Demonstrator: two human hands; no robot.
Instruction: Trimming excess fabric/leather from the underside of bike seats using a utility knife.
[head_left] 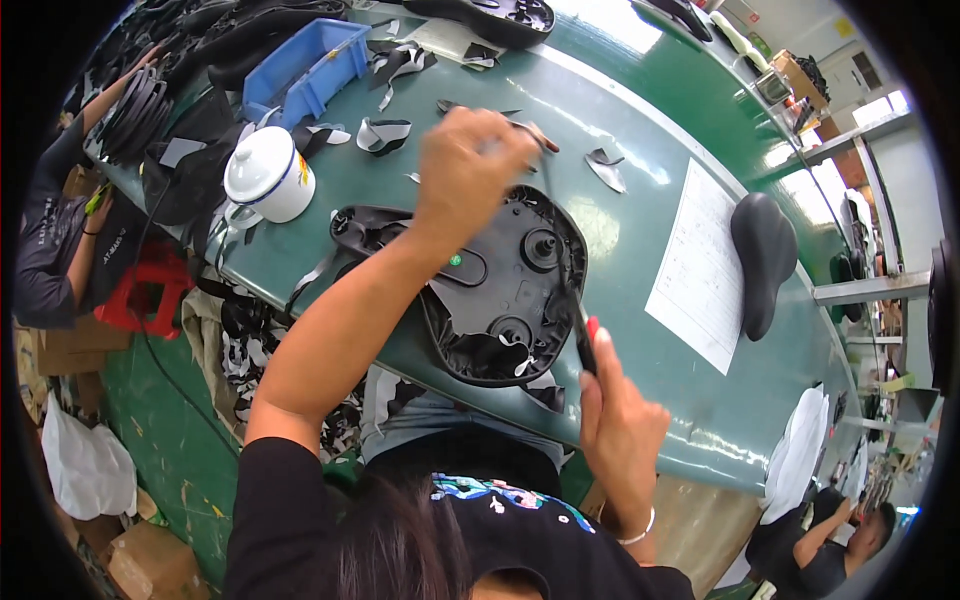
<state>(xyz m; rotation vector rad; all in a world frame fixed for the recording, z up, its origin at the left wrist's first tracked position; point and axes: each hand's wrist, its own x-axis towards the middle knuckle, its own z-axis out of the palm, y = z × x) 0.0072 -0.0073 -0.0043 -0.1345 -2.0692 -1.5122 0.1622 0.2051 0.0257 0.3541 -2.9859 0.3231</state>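
An upturned black bicycle saddle (490, 290) lies on the green table before me, its hollow underside facing up. Dark cover material is gathered loosely along its near rim. My right hand (620, 410) grips a slim dark tool (585, 340) with a red spot beside the fingers. The tool's tip reaches the saddle's right rim; its exact kind is unclear. Above the far left part of the saddle, my left hand (470, 165) is closed and smeared by motion. What it holds, if anything, is hidden. A thin pointed object with a brown end (542, 138) lies just past its fingers.
Left on the table stand a white lidded enamel mug (270, 175) and a blue bin (308, 70). Cut scraps (383, 135) lie about. At right are a paper sheet (690, 270) and another saddle (765, 262). A co-worker (60, 220) is at far left.
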